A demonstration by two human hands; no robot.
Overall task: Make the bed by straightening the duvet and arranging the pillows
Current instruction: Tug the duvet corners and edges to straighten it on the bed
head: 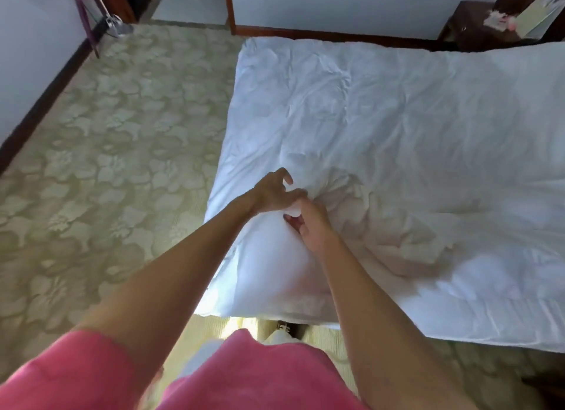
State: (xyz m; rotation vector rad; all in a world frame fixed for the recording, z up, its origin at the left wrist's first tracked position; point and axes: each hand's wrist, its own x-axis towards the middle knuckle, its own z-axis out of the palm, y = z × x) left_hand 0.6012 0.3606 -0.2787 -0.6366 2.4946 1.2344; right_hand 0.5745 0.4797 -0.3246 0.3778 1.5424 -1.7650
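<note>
- A white duvet covered the bed and filled the right half of the frame, from the upper centre down to the lower right edge.
- Its surface was full of wrinkles, and the deepest folds were gathered near the centre of the frame, where the two hands met.
- The left hand was just left of the centre, above the cloth. Its fingers were spread and curled like a claw, and the tips were touching or almost touching the fabric; I could not tell if it already grasped the duvet.
- The right hand was directly below and right of the left hand, touching it. Its fingers were closed around a small bunch of the white duvet cloth, which showed between the thumb and the fingers.
- Both bare forearms came from the bottom of the frame, and pink sleeves were visible at the lower left and bottom centre.
- The near left corner of the duvet hung over the bed edge, at the lower centre of the frame.
- The carpet with a pale flower pattern filled the left half of the frame.
- A dark wooden bedside table stood in the upper right corner, beside the far edge of the bed.
- No pillow could be told apart from the white bedding.
</note>
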